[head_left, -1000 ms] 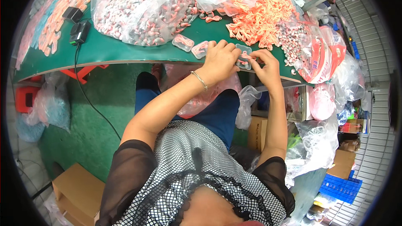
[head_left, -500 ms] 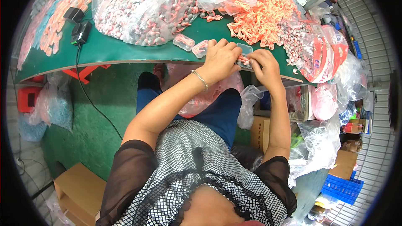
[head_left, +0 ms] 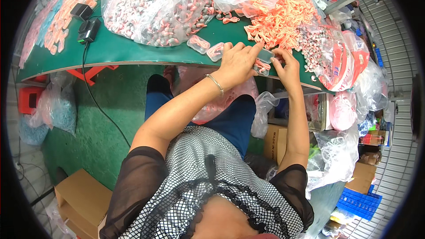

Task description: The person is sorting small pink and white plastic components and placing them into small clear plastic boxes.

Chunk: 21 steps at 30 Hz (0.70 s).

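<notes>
At the table's front edge, a small clear plastic box [head_left: 261,67] stands open, with a coral-coloured cord bundle [head_left: 260,64] inside. My left hand [head_left: 238,64] is closed around the box's left side, its index finger stretched along the lid. The clear lid [head_left: 266,55] is raised on the far side. My right hand [head_left: 287,67] has its thumb and fingers at the lid's right edge. Two similar boxes with coral cords lie to the left of my left hand: a nearer box [head_left: 215,52] and a farther box [head_left: 198,44].
Beyond my hands lies a heap of orange cords [head_left: 283,13]. Small grey-and-pink pieces [head_left: 310,44] spill beside a red-and-white bag [head_left: 341,62]. A large clear bag [head_left: 150,13] of similar pieces lies left on the green table [head_left: 133,55], near a black adapter [head_left: 88,30] with a cable.
My right hand's fingers have moved from the cord bundle up to the lid's edge. More of the lid and the box's contents shows. My left hand keeps its hold.
</notes>
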Available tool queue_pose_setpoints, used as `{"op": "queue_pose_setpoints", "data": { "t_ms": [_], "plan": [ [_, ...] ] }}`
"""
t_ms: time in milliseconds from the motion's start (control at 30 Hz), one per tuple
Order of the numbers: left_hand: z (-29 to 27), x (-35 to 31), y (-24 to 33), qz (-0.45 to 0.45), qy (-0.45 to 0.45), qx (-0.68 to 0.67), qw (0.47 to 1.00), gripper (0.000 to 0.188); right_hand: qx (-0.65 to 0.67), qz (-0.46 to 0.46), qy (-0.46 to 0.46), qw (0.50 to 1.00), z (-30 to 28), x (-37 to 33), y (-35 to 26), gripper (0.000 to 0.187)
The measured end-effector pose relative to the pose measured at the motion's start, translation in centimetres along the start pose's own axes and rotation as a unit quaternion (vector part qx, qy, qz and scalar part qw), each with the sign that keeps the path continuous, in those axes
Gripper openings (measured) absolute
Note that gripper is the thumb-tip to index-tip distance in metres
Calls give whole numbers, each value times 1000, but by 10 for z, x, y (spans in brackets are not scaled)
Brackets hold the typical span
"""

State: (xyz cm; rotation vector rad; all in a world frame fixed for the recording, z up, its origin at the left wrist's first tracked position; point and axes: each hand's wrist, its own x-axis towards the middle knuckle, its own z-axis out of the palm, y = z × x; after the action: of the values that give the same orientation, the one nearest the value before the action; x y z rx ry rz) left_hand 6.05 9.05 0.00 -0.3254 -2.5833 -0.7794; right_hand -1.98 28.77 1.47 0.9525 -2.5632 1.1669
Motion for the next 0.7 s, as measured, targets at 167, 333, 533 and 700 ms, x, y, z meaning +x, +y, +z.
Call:
{"op": "queue_pose_setpoints", "data": {
  "t_ms": [167,333,533,700],
  "plan": [
    [4,-1,-5,36,24,15,999,60,30,-56,-56,996,-9,-16,-9,29],
    [4,1,-9,91,27,36,995,37,-50,-115,-48,991,2,-28,-21,42],
    [9,9,-13,129,36,44,990,23,-52,-103,-3,993,14,-27,-14,35],
    [11,12,-21,161,30,37,986,20,-27,-83,-8,996,17,-27,-17,31]
  ]
}}
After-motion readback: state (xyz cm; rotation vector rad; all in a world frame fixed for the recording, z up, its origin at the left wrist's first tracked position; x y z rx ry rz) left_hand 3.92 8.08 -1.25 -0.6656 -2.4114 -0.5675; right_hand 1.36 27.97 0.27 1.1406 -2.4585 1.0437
